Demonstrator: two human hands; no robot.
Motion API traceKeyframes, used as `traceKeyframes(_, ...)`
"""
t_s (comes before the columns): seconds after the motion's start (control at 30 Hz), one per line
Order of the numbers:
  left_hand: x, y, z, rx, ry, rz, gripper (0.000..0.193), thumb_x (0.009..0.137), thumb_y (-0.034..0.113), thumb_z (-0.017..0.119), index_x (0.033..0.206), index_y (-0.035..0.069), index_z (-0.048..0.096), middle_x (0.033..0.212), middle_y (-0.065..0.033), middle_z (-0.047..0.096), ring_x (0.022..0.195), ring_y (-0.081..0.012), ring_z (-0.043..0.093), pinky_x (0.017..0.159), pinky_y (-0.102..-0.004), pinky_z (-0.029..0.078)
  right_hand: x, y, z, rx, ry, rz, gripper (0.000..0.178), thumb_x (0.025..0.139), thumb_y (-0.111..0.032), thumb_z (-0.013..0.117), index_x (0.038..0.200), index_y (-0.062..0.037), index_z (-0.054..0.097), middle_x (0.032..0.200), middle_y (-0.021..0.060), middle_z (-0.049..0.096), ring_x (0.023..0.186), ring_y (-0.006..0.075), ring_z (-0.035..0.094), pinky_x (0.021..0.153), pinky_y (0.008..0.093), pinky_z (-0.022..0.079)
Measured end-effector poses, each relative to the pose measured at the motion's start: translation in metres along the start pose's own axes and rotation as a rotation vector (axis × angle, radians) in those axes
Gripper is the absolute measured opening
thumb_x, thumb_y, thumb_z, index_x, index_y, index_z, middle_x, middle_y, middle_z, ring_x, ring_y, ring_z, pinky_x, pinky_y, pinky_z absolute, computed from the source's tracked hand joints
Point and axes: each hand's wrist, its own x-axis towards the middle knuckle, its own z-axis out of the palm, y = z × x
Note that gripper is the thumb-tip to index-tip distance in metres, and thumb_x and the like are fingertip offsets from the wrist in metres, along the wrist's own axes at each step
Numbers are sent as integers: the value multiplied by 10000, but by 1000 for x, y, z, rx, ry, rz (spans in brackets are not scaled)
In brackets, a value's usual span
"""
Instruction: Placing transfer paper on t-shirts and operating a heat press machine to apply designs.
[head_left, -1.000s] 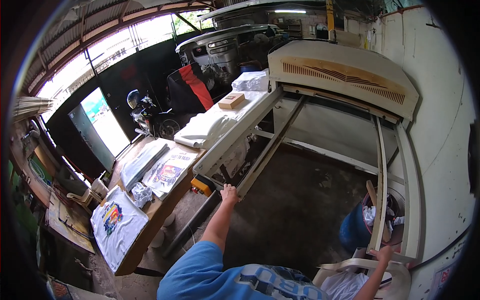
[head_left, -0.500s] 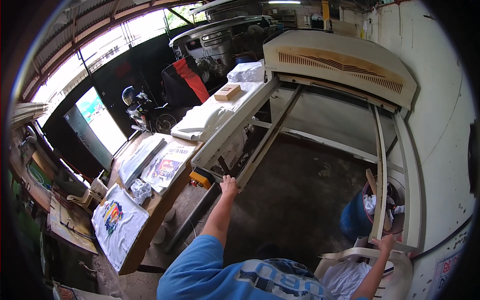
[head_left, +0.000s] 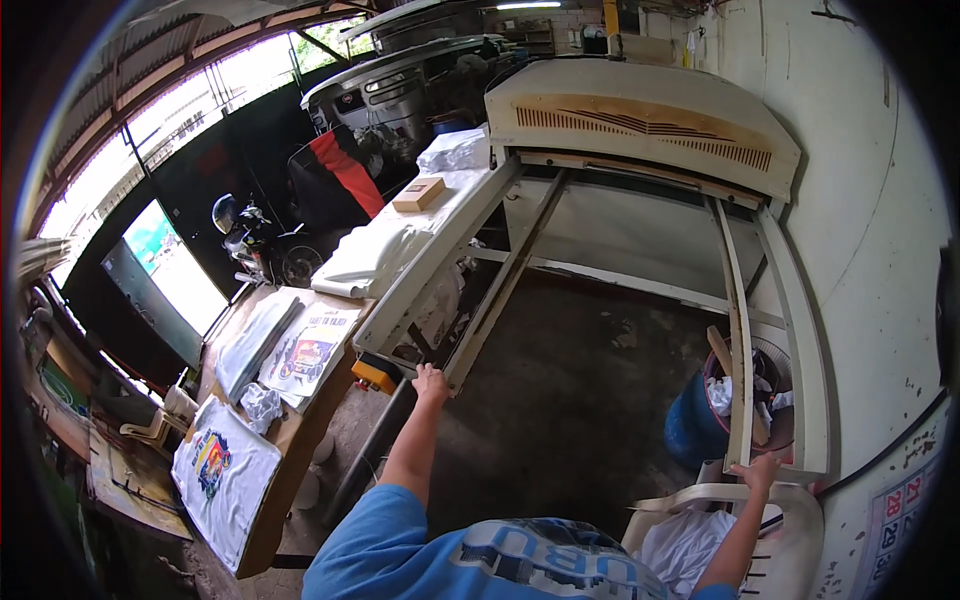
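A large cream metal frame (head_left: 478, 318) with long parallel rails runs away from me to a wide vented hood (head_left: 640, 115), browned around its slots. At the near end of the frame's left side, my left hand (head_left: 431, 383) is closed on the metal, arm stretched forward. A yellow-orange box (head_left: 374, 375) is fixed close beside that hand. My right hand (head_left: 756, 474) grips the near end of the right-hand rail (head_left: 738, 345). Parts of the fingers on both hands are hidden by the hands themselves. Between the rails the dark floor shows through.
Left of the frame, a table (head_left: 330, 385) bears printed white shirts (head_left: 225, 470) and folded cloth. A small brown box (head_left: 418, 194) lies farther back. At right stand a blue drum (head_left: 690, 432) with scraps and a plastic chair (head_left: 800, 520) holding white cloth. A motorcycle (head_left: 262, 240) is parked behind.
The whole view has turned slightly right, so the scene sits farther left and more of the wall calendar shows. Both hands keep their places on the frame.
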Motion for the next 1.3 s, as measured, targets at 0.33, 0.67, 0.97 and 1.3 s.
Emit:
traceKeyframes(0.33,-5,-1,2,3,39,28,536,528,339,773,952,52,614,1078,-96,457,1054,-271,386,786,-394,425,2,2,5,43,-29,31,479,427,-421,783,529,2,582,796,168,573,832,304,527,895,428,327)
traceKeyframes(0.67,-5,0,-1,-21,42,23,531,505,316,789,946,73,620,1074,-104,461,1062,-278,382,778,-396,439,-1,1,2,84,5,49,483,431,-404,789,547,11,571,816,162,544,784,312,521,828,424,363)
traceKeyframes(0.97,3,2,-6,49,-62,-22,561,477,349,801,958,116,630,1065,-43,504,1084,-221,378,792,-350,446,-3,-4,-4,-48,-24,13,480,433,-407,779,621,5,619,838,169,553,809,296,530,882,401,350)
traceKeyframes(1.3,-2,-5,5,-5,61,42,523,512,357,777,904,45,631,1026,-93,502,1038,-260,405,774,-380,445,5,8,14,-71,35,-17,469,418,-386,798,524,10,570,756,166,563,752,299,536,861,425,350)
